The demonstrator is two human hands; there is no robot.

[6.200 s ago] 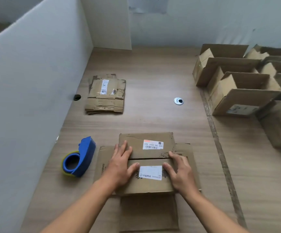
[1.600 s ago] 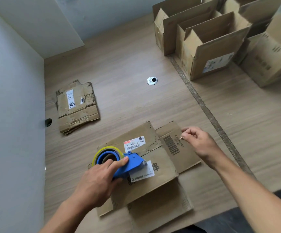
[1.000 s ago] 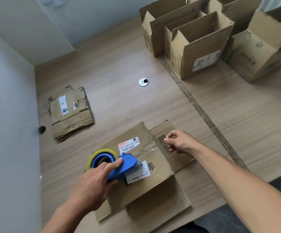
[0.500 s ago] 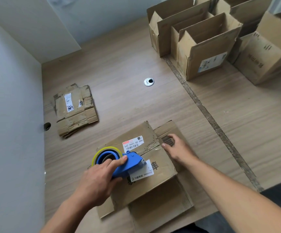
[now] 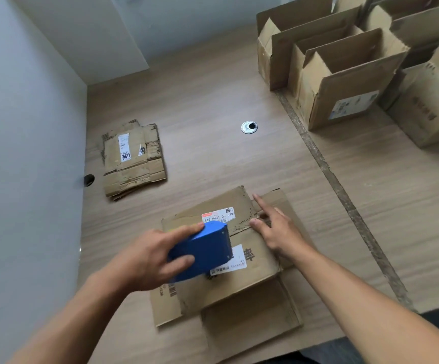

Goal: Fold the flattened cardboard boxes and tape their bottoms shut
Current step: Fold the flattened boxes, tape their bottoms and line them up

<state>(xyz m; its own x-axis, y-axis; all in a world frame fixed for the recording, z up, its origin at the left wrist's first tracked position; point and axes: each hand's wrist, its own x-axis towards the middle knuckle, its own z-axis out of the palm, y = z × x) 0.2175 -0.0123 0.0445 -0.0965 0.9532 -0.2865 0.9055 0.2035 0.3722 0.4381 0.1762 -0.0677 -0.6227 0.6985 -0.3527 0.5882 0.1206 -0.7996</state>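
Head view, left hand [image 5: 145,258] gripping dispenser [image 5: 205,250] over folded box [image 5: 257,274], open boxes [image 5: 349,82] beyond

The tape dispenser [image 5: 205,253] is solid blue. The box [image 5: 260,274] is plain brown with white labels [image 5: 218,215], one red-topped. The table [image 5: 213,106] shows pale wood grain.

A packing workstation: assembled boxes [image 5: 352,82] crowd the partitioned table [image 5: 213,101].

Shows a brown cardboard box [image 5: 255,277] lying flaps-closed, blue tape dispenser [image 5: 203,252] over its seam, flattened boxes [image 5: 131,161] stacked well apart.
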